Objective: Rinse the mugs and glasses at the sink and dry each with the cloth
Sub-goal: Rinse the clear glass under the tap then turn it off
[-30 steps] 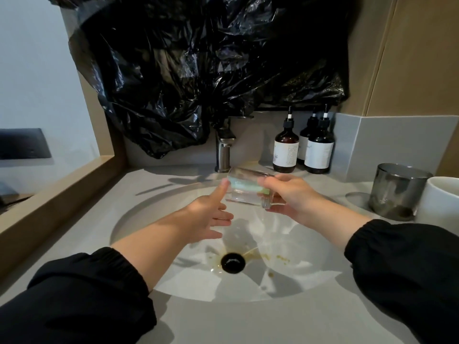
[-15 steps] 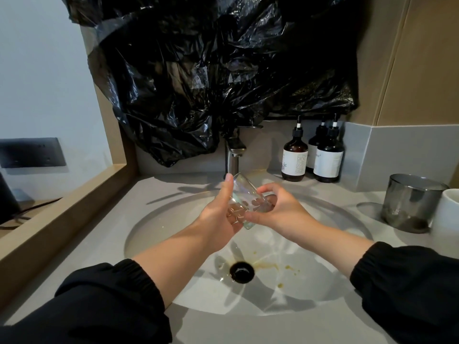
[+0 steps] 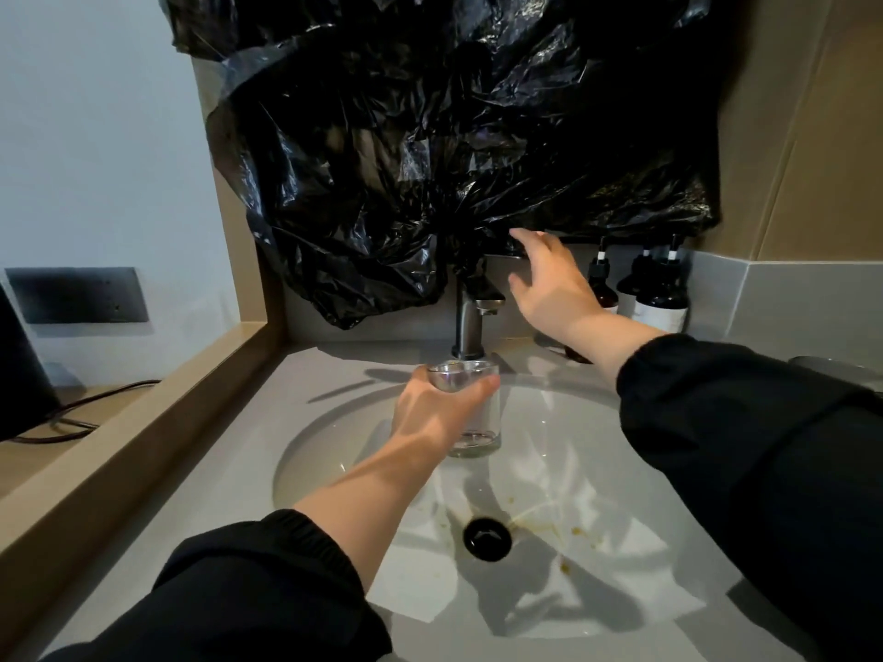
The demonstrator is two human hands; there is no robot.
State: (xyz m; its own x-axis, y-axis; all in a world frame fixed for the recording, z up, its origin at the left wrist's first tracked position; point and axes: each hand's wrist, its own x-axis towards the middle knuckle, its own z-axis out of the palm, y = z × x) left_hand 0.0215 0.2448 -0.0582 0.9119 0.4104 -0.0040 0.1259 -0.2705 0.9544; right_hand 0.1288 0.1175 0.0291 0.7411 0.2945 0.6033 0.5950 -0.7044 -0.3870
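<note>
Grey counter [image 3: 215, 470], white sink [image 3: 587, 451], black plastic [image 3: 430, 136] above

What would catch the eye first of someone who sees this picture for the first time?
The large crumpled black plastic bag covers the wall above the faucet. Below it, the left hand holds a clear glass upright under the spout, while the right hand reaches open toward the faucet's top. Brownish stains lie beside the dark drain in the white sink.
</note>
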